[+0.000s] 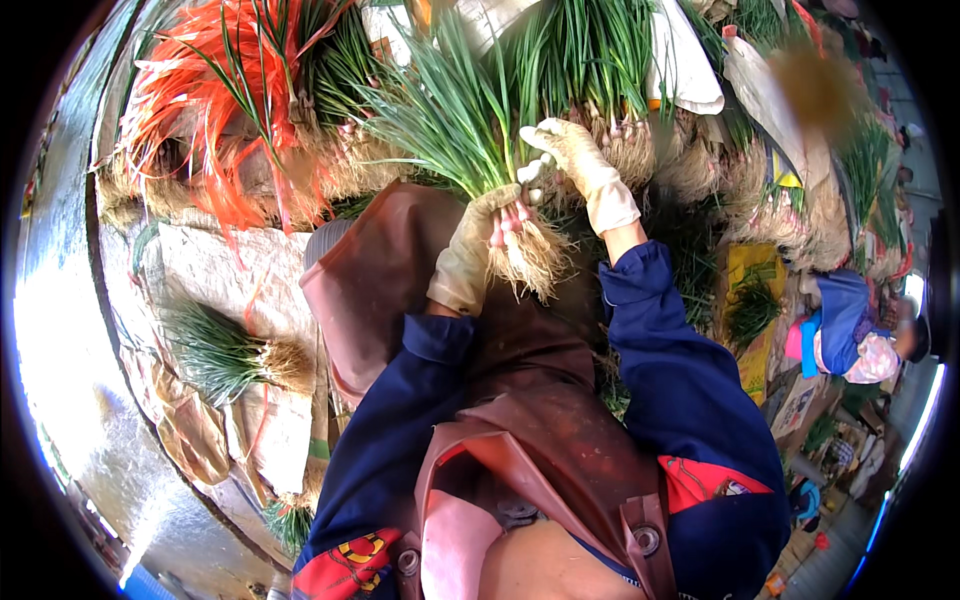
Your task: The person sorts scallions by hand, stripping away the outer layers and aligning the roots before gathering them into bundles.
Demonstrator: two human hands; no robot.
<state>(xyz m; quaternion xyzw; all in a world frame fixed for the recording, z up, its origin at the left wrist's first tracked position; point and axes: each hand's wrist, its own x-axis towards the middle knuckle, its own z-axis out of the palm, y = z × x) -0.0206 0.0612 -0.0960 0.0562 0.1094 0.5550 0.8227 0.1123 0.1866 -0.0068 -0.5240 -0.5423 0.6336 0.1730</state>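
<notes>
My left hand [468,248], in a pale work glove, is closed around the lower stems of a bunch of green garlic [465,140]. The pinkish-white bulbs [512,222] and a tuft of pale roots [525,258] stick out past its fingers, towards me, while the long green leaves fan away. Just right of the stems is my right hand [575,165], gloved too. Its index finger reaches out and the other fingers are bent but apart, with nothing visible held in them. Whether its fingertips touch the bunch I cannot tell.
A heap of orange-red plastic strips [200,90] lies far left, beside more rooted bunches [625,135] along the far side. A separate bunch [225,350] rests on pale sacking [200,260] at left. Brown apron [540,410] covers my lap. Another person [850,335] sits at right.
</notes>
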